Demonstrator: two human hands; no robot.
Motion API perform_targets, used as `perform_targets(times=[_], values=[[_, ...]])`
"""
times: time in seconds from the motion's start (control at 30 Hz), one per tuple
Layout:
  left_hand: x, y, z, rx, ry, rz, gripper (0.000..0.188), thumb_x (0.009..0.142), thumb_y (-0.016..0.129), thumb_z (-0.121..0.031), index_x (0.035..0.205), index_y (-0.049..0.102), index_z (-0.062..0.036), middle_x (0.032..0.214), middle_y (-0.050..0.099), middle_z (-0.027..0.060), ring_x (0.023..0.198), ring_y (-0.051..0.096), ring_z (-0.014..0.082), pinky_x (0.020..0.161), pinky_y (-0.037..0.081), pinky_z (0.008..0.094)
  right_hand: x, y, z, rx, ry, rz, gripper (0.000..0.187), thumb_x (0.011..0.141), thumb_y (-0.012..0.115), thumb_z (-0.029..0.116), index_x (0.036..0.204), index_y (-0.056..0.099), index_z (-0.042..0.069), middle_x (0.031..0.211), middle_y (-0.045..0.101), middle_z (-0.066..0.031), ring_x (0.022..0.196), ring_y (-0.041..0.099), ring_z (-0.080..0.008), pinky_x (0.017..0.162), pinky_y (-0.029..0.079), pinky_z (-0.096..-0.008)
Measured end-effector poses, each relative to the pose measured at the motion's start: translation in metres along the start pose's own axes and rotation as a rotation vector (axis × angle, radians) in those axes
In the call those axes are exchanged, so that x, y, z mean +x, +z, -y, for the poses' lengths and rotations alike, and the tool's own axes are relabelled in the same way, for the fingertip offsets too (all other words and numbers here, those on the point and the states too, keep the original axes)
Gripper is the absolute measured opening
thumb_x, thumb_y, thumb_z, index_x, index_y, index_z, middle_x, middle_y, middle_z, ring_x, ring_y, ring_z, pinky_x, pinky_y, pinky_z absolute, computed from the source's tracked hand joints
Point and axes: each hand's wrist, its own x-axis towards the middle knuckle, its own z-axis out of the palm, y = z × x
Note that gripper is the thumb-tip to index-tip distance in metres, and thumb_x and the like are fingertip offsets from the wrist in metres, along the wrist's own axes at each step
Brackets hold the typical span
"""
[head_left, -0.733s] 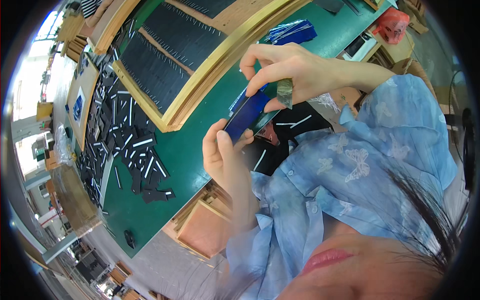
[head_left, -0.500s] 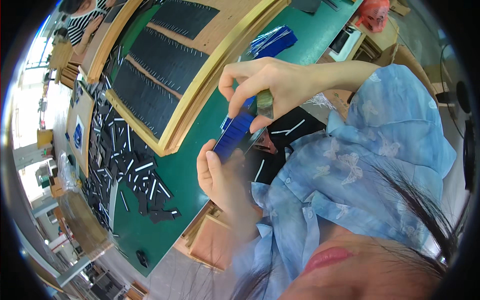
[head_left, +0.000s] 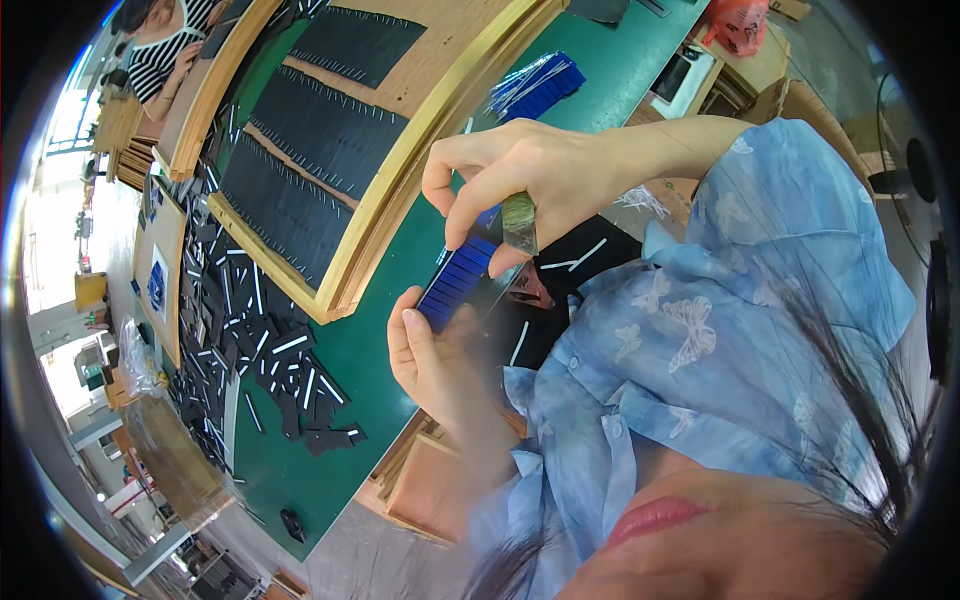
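Between my hands is a dark blue strip [head_left: 455,283], crossed by narrow dark lines and tilted. My left hand [head_left: 428,350] pinches its lower end between thumb and fingers. At the upper end, the bent fingers and thumb of my right hand [head_left: 535,180] close on it. A flat olive-green piece [head_left: 519,222] shows against the right hand; I cannot make out what it is. Below the hands lies black sheet material [head_left: 612,250] with thin white strips on it.
A wooden frame [head_left: 345,285] holds black panels [head_left: 290,215] edged with short pale wires. Beyond my right hand is a stack of blue strips [head_left: 540,85]. Black and white scraps [head_left: 270,340] litter the green table [head_left: 300,485]. A person [head_left: 170,55] in stripes sits at the far left.
Both hands and the blue strip appear slightly further left and lower in view, while the whole view has shifted a little. The strip's lines look sharper now.
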Motion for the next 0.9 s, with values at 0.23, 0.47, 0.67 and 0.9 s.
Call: perform_targets(times=[0.23, 0.47, 0.67, 0.9], values=[[-0.001, 0.002, 0.001, -0.007, -0.004, -0.007, 0.032, 0.096, 0.049, -0.021, 0.112, 0.052, 0.0070, 0.088, 0.063, 0.0164, 0.067, 0.063, 0.0186, 0.058, 0.056, 0.0239, -0.005, 0.000, 0.001, 0.028, 0.020, -0.016, 0.029, 0.063, 0.081, 0.017, 0.088, 0.068, 0.010, 0.094, 0.055, -0.0023, 0.088, 0.057, -0.0197, 0.072, 0.047, -0.0318], [-0.003, -0.003, -0.002, -0.011, -0.005, -0.014, 0.032, 0.097, 0.048, -0.022, 0.112, 0.051, 0.0064, 0.089, 0.062, 0.0156, 0.067, 0.063, 0.0176, 0.058, 0.055, 0.0234, 0.002, 0.003, 0.003, 0.041, -0.001, -0.014, 0.029, 0.064, 0.081, 0.018, 0.089, 0.068, 0.010, 0.094, 0.055, -0.0023, 0.087, 0.057, -0.0193, 0.071, 0.047, -0.0309], [-0.001, 0.000, 0.001, -0.039, 0.003, -0.013, 0.029, 0.097, 0.047, -0.020, 0.111, 0.052, 0.0057, 0.088, 0.062, 0.0155, 0.066, 0.063, 0.0176, 0.057, 0.055, 0.0234, -0.003, -0.002, -0.001, -0.003, -0.015, -0.001, 0.033, 0.065, 0.080, 0.020, 0.092, 0.066, 0.009, 0.097, 0.056, -0.0034, 0.087, 0.057, -0.0189, 0.071, 0.047, -0.0310], [-0.014, 0.022, -0.005, 0.189, 0.092, -0.069, 0.029, 0.097, 0.047, -0.019, 0.109, 0.052, 0.0067, 0.089, 0.063, 0.0166, 0.066, 0.064, 0.0181, 0.058, 0.055, 0.0239, 0.005, 0.001, -0.005, 0.266, 0.570, 0.059, 0.051, 0.068, 0.077, 0.033, 0.105, 0.058, 0.002, 0.106, 0.058, -0.0098, 0.089, 0.058, -0.0218, 0.074, 0.047, -0.0324]])
